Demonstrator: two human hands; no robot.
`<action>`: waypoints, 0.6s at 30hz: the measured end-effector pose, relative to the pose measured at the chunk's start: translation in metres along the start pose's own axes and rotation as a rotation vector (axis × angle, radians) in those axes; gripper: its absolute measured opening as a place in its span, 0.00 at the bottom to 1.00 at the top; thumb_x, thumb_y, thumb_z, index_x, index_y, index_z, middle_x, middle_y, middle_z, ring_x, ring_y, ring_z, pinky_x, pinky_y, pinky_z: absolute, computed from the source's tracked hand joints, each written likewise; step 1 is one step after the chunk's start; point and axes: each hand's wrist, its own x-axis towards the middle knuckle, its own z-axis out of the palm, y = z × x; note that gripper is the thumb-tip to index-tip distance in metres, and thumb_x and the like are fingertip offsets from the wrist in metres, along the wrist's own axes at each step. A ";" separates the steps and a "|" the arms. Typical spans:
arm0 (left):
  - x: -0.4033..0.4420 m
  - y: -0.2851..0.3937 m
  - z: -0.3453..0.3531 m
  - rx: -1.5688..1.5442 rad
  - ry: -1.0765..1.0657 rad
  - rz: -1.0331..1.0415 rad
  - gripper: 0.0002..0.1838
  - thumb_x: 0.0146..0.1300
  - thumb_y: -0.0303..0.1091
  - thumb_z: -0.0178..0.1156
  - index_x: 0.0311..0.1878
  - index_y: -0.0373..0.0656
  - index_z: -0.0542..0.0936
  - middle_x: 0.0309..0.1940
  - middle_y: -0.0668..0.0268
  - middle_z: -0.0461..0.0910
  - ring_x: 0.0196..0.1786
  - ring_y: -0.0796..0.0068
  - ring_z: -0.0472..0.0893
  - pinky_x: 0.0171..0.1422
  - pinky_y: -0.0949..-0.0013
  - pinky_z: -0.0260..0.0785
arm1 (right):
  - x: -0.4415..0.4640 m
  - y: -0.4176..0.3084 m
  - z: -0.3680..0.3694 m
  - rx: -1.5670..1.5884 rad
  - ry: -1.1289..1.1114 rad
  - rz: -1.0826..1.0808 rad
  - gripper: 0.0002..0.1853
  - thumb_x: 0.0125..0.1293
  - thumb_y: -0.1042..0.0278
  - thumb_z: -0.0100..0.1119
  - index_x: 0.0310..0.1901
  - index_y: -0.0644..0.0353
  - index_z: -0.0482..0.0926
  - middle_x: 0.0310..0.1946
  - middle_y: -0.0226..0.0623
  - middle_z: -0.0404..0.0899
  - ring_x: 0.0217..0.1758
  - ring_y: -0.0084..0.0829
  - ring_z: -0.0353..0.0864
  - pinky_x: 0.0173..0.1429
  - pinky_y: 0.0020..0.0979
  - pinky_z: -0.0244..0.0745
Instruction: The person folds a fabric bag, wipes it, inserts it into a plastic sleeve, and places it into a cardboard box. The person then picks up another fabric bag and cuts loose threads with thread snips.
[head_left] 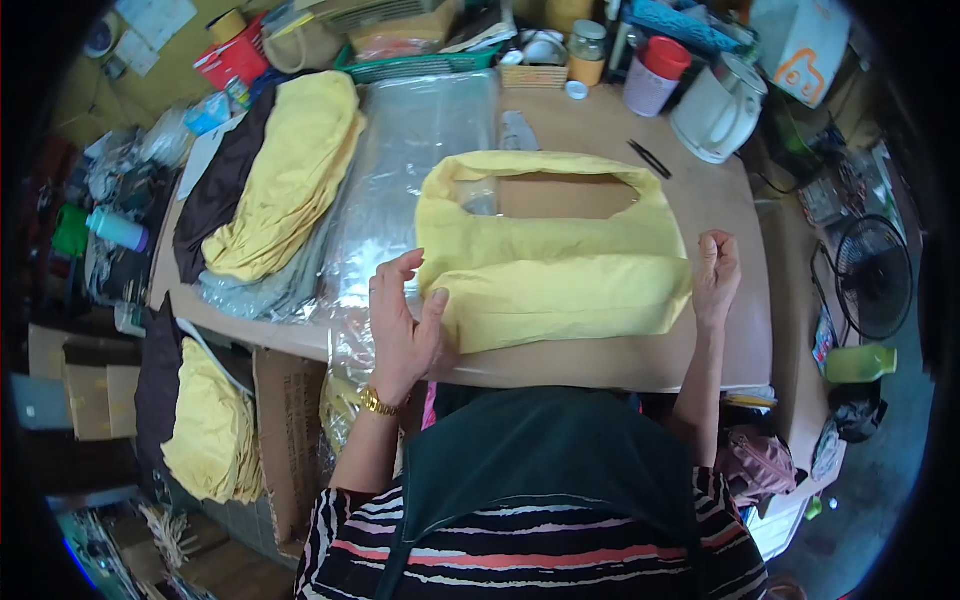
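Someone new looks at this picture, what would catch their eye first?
Probably the yellow bag-shaped cloth, lying on the table between the left hand and the right hand. Next, the heaped yellow and dark cloths on the table's left side, and the pale kettle near its far right corner.

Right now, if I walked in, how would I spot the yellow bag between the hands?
Start with the big brown table, then look between the left hand and the right hand. The yellow bag lies there, its handle curving along the far side. Unlike the yellow piles farther left, it lies singly, with a wide hole showing brown table through it.
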 end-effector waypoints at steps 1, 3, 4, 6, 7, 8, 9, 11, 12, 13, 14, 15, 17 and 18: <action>0.003 -0.001 0.012 0.013 -0.015 0.052 0.12 0.65 0.37 0.58 0.40 0.36 0.77 0.38 0.58 0.77 0.44 0.59 0.73 0.52 0.61 0.64 | -0.002 0.012 -0.009 0.025 -0.002 0.030 0.07 0.67 0.68 0.58 0.40 0.62 0.78 0.35 0.38 0.79 0.38 0.29 0.77 0.46 0.30 0.71; 0.007 0.000 0.027 -0.021 -0.036 0.042 0.10 0.65 0.36 0.57 0.39 0.37 0.76 0.37 0.58 0.77 0.43 0.59 0.73 0.51 0.60 0.64 | -0.010 0.024 -0.020 0.024 -0.045 0.084 0.07 0.68 0.68 0.57 0.39 0.64 0.77 0.30 0.38 0.78 0.33 0.25 0.75 0.40 0.29 0.71; 0.009 0.000 0.035 -0.027 -0.043 0.017 0.08 0.66 0.34 0.56 0.37 0.38 0.76 0.37 0.58 0.77 0.42 0.59 0.74 0.50 0.60 0.64 | -0.013 0.020 -0.012 0.002 -0.089 0.106 0.08 0.68 0.68 0.58 0.38 0.64 0.77 0.27 0.38 0.77 0.31 0.24 0.74 0.38 0.29 0.71; 0.008 -0.003 0.048 -0.047 0.011 0.062 0.08 0.68 0.32 0.53 0.36 0.38 0.76 0.31 0.56 0.77 0.35 0.61 0.76 0.43 0.62 0.67 | -0.016 0.010 0.003 -0.027 -0.081 0.063 0.10 0.68 0.66 0.59 0.33 0.65 0.78 0.21 0.39 0.75 0.27 0.24 0.74 0.33 0.30 0.70; 0.006 -0.005 0.049 -0.029 0.026 -0.055 0.09 0.69 0.32 0.52 0.34 0.37 0.75 0.26 0.56 0.76 0.29 0.61 0.74 0.37 0.63 0.66 | -0.015 0.005 0.004 -0.037 -0.063 0.069 0.10 0.68 0.66 0.59 0.33 0.65 0.78 0.21 0.39 0.75 0.27 0.24 0.74 0.33 0.30 0.70; 0.006 -0.010 0.048 -0.006 0.041 -0.175 0.10 0.71 0.32 0.52 0.33 0.36 0.74 0.22 0.55 0.74 0.24 0.62 0.73 0.31 0.65 0.65 | -0.014 -0.001 0.005 -0.061 -0.063 0.155 0.12 0.67 0.64 0.60 0.31 0.65 0.78 0.20 0.39 0.75 0.26 0.24 0.73 0.32 0.31 0.69; 0.007 -0.019 0.049 -0.011 0.031 -0.164 0.10 0.71 0.32 0.52 0.33 0.36 0.74 0.22 0.55 0.74 0.24 0.62 0.73 0.31 0.65 0.65 | -0.012 -0.004 0.007 -0.082 -0.064 0.240 0.13 0.66 0.63 0.61 0.29 0.65 0.78 0.19 0.40 0.74 0.25 0.23 0.73 0.30 0.31 0.69; 0.005 -0.039 0.050 0.043 0.016 -0.111 0.13 0.72 0.33 0.50 0.32 0.36 0.72 0.18 0.54 0.72 0.19 0.62 0.70 0.26 0.66 0.63 | -0.009 -0.005 0.015 -0.153 -0.109 0.221 0.14 0.66 0.62 0.62 0.29 0.66 0.77 0.19 0.40 0.75 0.23 0.25 0.72 0.29 0.31 0.68; 0.003 -0.046 0.051 0.044 0.006 -0.105 0.13 0.72 0.33 0.50 0.32 0.36 0.72 0.18 0.54 0.72 0.19 0.62 0.70 0.26 0.66 0.63 | -0.009 -0.004 0.020 -0.216 -0.159 0.197 0.15 0.66 0.61 0.62 0.28 0.66 0.77 0.18 0.40 0.75 0.22 0.26 0.72 0.29 0.32 0.68; 0.003 -0.052 0.052 0.056 -0.015 -0.115 0.13 0.72 0.33 0.50 0.31 0.36 0.71 0.18 0.54 0.72 0.19 0.63 0.70 0.26 0.66 0.63 | -0.008 0.001 0.024 -0.214 -0.149 0.202 0.15 0.66 0.61 0.62 0.28 0.66 0.77 0.18 0.40 0.75 0.22 0.26 0.72 0.29 0.32 0.68; 0.003 -0.057 0.053 0.066 -0.030 -0.130 0.14 0.73 0.33 0.50 0.30 0.36 0.71 0.18 0.54 0.71 0.19 0.64 0.70 0.27 0.66 0.63 | -0.006 0.008 0.028 -0.197 -0.175 0.153 0.16 0.66 0.60 0.61 0.29 0.66 0.77 0.19 0.42 0.75 0.22 0.31 0.73 0.29 0.33 0.69; 0.007 -0.054 0.051 0.137 -0.093 -0.182 0.10 0.71 0.33 0.52 0.35 0.36 0.72 0.19 0.55 0.72 0.21 0.63 0.72 0.29 0.65 0.65 | -0.006 0.013 0.029 -0.182 -0.207 0.107 0.16 0.67 0.59 0.60 0.30 0.66 0.78 0.20 0.44 0.76 0.22 0.35 0.75 0.29 0.35 0.69; 0.007 -0.044 0.042 0.093 -0.060 -0.153 0.08 0.69 0.32 0.53 0.40 0.37 0.72 0.24 0.54 0.75 0.26 0.61 0.74 0.35 0.64 0.67 | -0.007 0.027 0.017 -0.052 -0.171 0.267 0.18 0.68 0.57 0.58 0.32 0.67 0.78 0.21 0.46 0.77 0.24 0.39 0.76 0.31 0.36 0.70; 0.010 -0.041 0.041 0.042 -0.012 -0.118 0.09 0.67 0.32 0.54 0.45 0.37 0.72 0.30 0.53 0.77 0.32 0.59 0.76 0.41 0.62 0.69 | -0.003 0.034 0.008 0.079 -0.128 0.408 0.19 0.69 0.55 0.56 0.33 0.67 0.78 0.23 0.48 0.78 0.26 0.43 0.78 0.32 0.37 0.71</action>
